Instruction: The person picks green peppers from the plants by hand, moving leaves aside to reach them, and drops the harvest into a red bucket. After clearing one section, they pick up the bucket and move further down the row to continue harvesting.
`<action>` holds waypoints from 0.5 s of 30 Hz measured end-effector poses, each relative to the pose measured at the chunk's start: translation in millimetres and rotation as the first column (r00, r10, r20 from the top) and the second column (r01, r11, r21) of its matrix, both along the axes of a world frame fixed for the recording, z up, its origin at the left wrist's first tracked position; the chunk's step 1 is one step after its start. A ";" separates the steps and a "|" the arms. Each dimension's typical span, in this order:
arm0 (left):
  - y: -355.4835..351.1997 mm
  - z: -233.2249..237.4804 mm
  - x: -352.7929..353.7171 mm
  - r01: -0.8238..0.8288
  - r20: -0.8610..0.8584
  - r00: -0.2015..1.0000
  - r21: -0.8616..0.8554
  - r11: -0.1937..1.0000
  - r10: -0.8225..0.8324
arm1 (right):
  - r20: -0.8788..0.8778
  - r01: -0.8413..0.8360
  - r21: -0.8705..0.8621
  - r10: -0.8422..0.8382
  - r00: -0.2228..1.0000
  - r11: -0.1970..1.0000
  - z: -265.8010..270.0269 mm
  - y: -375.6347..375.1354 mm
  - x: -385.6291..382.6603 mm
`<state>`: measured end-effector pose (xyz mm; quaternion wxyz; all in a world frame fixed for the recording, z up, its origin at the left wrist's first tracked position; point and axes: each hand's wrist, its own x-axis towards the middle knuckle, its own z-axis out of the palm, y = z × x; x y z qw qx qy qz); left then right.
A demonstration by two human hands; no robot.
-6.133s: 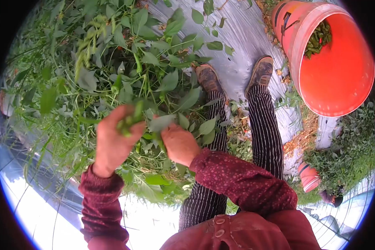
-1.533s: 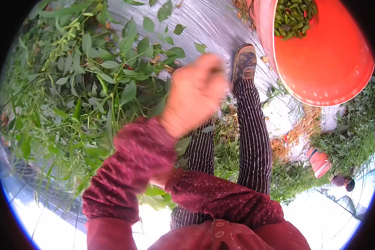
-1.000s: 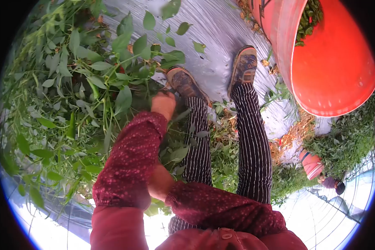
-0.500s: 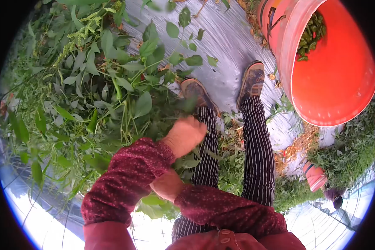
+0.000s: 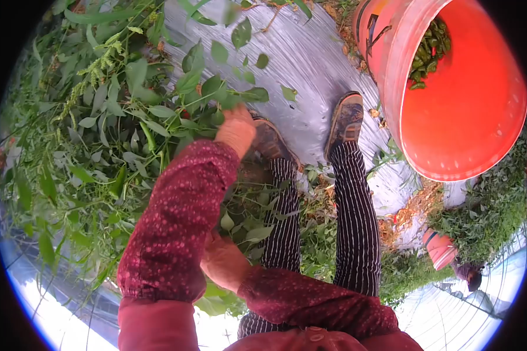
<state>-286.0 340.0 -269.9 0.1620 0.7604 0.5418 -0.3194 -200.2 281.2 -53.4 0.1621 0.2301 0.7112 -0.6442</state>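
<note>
My left hand (image 5: 238,130) reaches forward into a leafy pepper plant (image 5: 199,96), next to my left shoe. Its fingertips run in among the leaves, so what they touch is hidden. Bent back toward my body, my right hand (image 5: 225,264) lies under the left sleeve (image 5: 181,205). Its fingers look curled, partly covered by that sleeve, and I cannot make out what is in them. Long green peppers (image 5: 118,181) hang among the foliage on the left.
A red bucket (image 5: 462,117) with several green peppers (image 5: 430,52) inside stands at the upper right. Silvery plastic sheet (image 5: 293,64) covers the ground by my shoes (image 5: 346,120). Farther off at the right are another bucket (image 5: 440,248) and a person (image 5: 468,272).
My left hand has moved forward and left, from beside my knee up into the leaves. My right hand has shifted slightly left and stays near my body.
</note>
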 end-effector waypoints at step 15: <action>-14.6 64.5 5.0 -0.417 0.237 0.823 -0.368 0.831 0.517 | 0.030 0.119 -0.080 -0.117 0.993 0.990 3.0 -4.4 -2.0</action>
